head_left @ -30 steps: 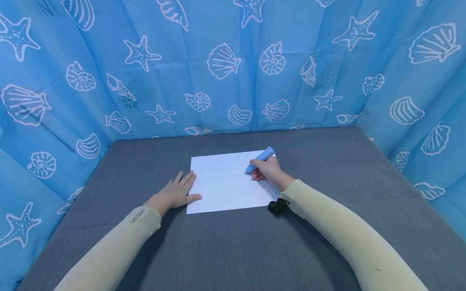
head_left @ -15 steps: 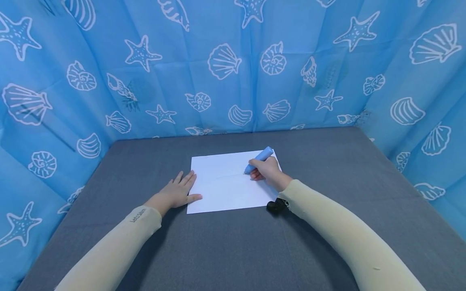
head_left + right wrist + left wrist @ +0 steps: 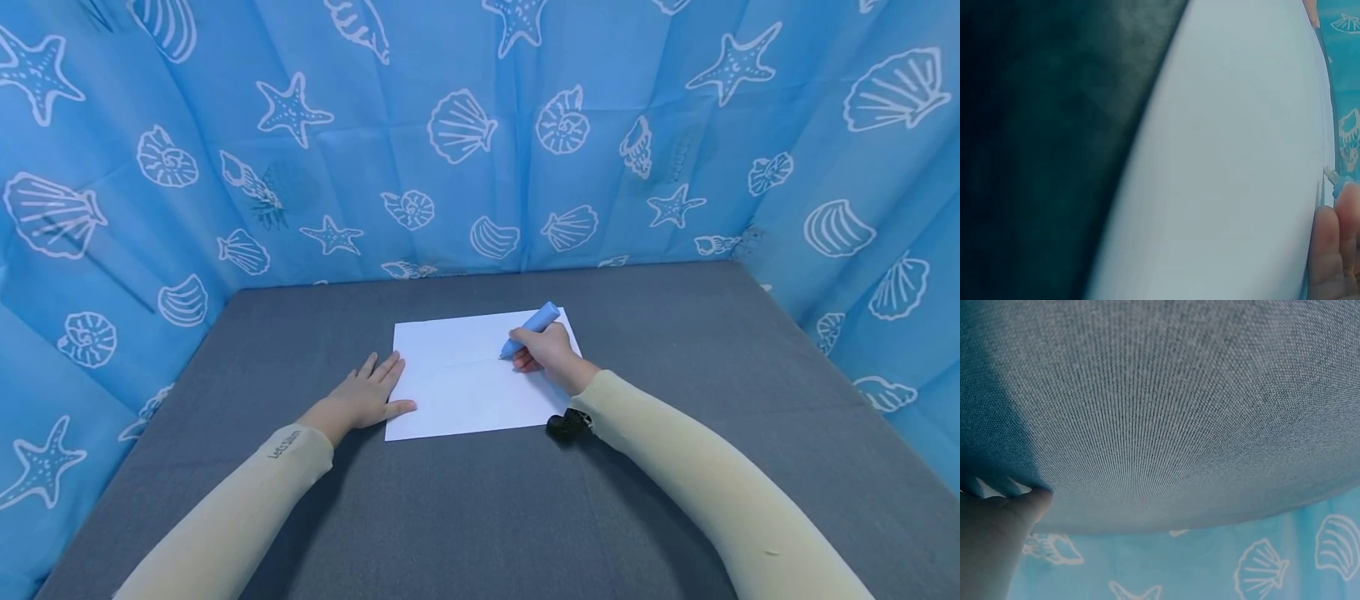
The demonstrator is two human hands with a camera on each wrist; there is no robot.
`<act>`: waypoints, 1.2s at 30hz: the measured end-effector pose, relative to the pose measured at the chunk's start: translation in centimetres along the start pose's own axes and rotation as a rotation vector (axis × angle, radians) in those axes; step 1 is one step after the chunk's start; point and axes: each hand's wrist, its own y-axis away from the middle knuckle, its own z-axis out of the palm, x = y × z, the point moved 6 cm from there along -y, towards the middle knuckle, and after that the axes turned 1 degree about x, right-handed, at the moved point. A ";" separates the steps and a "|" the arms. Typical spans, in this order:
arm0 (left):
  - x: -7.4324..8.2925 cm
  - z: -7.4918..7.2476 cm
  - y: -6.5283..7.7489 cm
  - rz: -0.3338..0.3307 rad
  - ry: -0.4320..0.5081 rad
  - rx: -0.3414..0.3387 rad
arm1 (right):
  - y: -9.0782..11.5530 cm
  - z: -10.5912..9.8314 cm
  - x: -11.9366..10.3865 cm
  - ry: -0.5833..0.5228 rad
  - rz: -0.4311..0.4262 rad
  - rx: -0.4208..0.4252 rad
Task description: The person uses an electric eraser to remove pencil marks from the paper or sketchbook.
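Head view shows the right hand (image 3: 551, 354) pinching a blue pen (image 3: 540, 319), its tip down at the white paper (image 3: 465, 396) just left of the fingers, thick end slanting up past the thumb. The left hand (image 3: 362, 398) lies spread at the paper's left edge on the grey desk (image 3: 465, 517).

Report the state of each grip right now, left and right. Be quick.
Left grip: open, fingertips and thumb on the left edge of the white paper.
Right grip: closed, holding the blue pen.

a curtained booth — blue seashell drapes (image 3: 495, 187) around a grey table (image 3: 465, 517)
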 end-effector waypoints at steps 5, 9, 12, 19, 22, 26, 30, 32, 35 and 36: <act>0.0 0.1 0.0 0.000 0.007 -0.002 | 0.0 0.2 -0.1 -0.007 -0.005 0.001; 0.0 0.1 -0.1 -0.001 0.012 -0.007 | 0.0 0.4 -0.1 -0.008 -0.008 -0.006; -0.1 0.3 -0.2 -0.002 0.004 -0.014 | 0.0 0.4 0.0 -0.009 -0.016 -0.004; -0.2 0.4 -0.4 0.003 0.009 -0.006 | 0.0 0.5 -0.2 -0.005 -0.022 0.000; -0.2 0.4 -0.3 0.006 0.011 -0.008 | 0.1 0.4 -0.2 -0.011 -0.018 0.002; -0.2 0.5 -0.4 0.007 0.013 -0.015 | 0.2 0.1 -0.2 -0.011 -0.016 0.006; -0.5 0.7 -0.6 0.003 0.008 -0.021 | 0.3 -0.2 -0.1 -0.013 -0.020 0.005; -0.8 0.9 -0.8 -0.001 0.001 -0.024 | 0.3 -0.4 -0.1 -0.019 -0.021 0.004; -1.2 1.3 -1.2 -0.001 -0.004 -0.016 | 0.3 -0.5 -0.1 -0.031 -0.020 -0.003; -1.3 1.4 -1.3 0.003 0.001 -0.010 | 0.3 -0.4 -0.1 -0.035 -0.018 -0.007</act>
